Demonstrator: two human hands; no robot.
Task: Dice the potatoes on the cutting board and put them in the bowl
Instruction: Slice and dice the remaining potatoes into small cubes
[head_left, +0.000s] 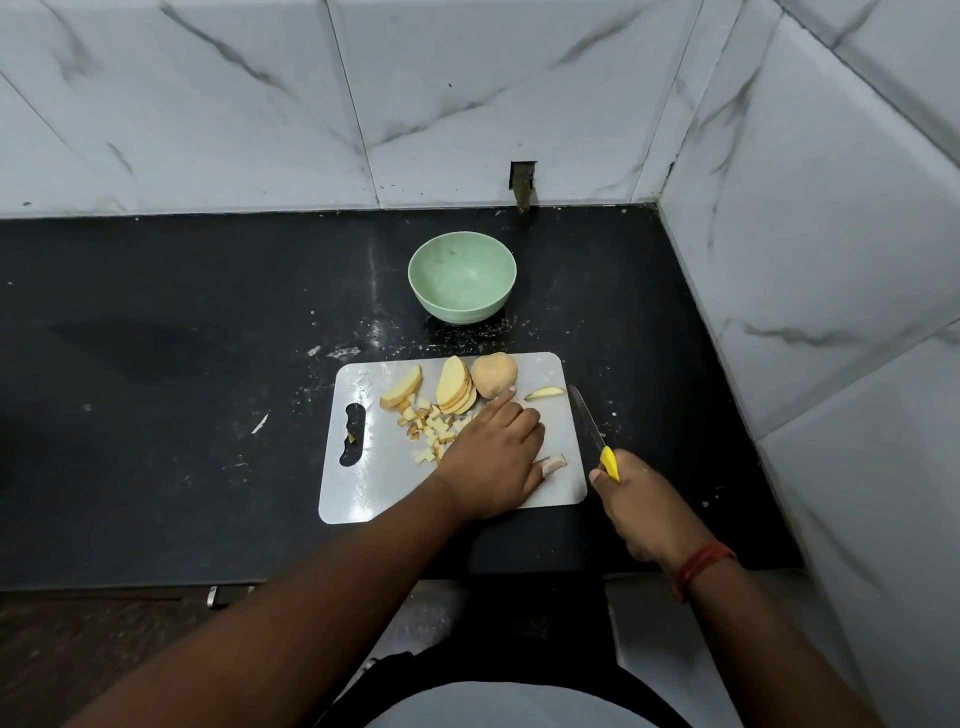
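A steel cutting board (358, 493) lies on the black counter. On it are a whole potato piece (494, 375), stacked slices (455, 387), another slice (401, 387), a thin wedge (544, 393) and several small dice (428, 423). My left hand (493, 460) rests palm down on the board, fingers spread, forefinger touching the potato piece; it partly covers the dice. My right hand (641, 506) grips a yellow-handled knife (589, 423), blade pointing away along the board's right edge. The green bowl (462, 278) stands empty behind the board.
A marble-tiled wall runs along the back and the right side, forming a corner. The counter's front edge (311, 584) is just below the board. Small scraps and water marks dot the counter around the board.
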